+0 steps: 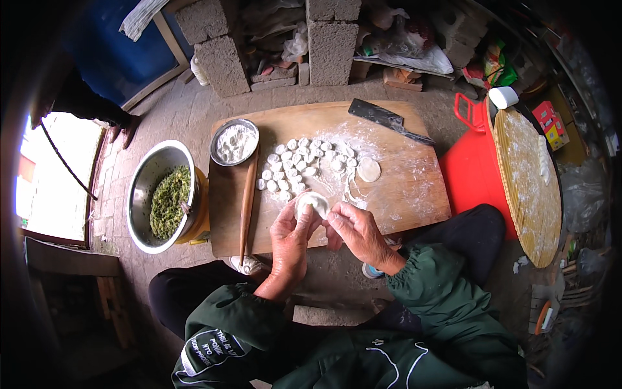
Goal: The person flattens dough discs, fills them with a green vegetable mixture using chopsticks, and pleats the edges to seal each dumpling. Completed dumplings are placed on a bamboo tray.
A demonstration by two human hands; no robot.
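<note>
A folded dumpling wrapper (316, 200) is held between my two hands above the near edge of the wooden board (410, 180). My left hand (290, 233) cradles it, thumb on top. At its right end, my right hand (358, 234) pinches the edge with thumb and fingertips. Whether filling sits inside is hard to tell. Just beyond lie several floured dough pieces (292, 163) in a cluster. One flat round wrapper (369, 169) rests to their right. A wooden rolling pin (248, 204) lies left of my left hand.
A bowl of flour (236, 142) and a cleaver (384, 118) are on the board. Left stands a steel basin (137, 194) of green filling (170, 202). At right, a round woven tray (525, 189) tops a red tub (474, 170). Another person's feet (124, 132) show at upper left.
</note>
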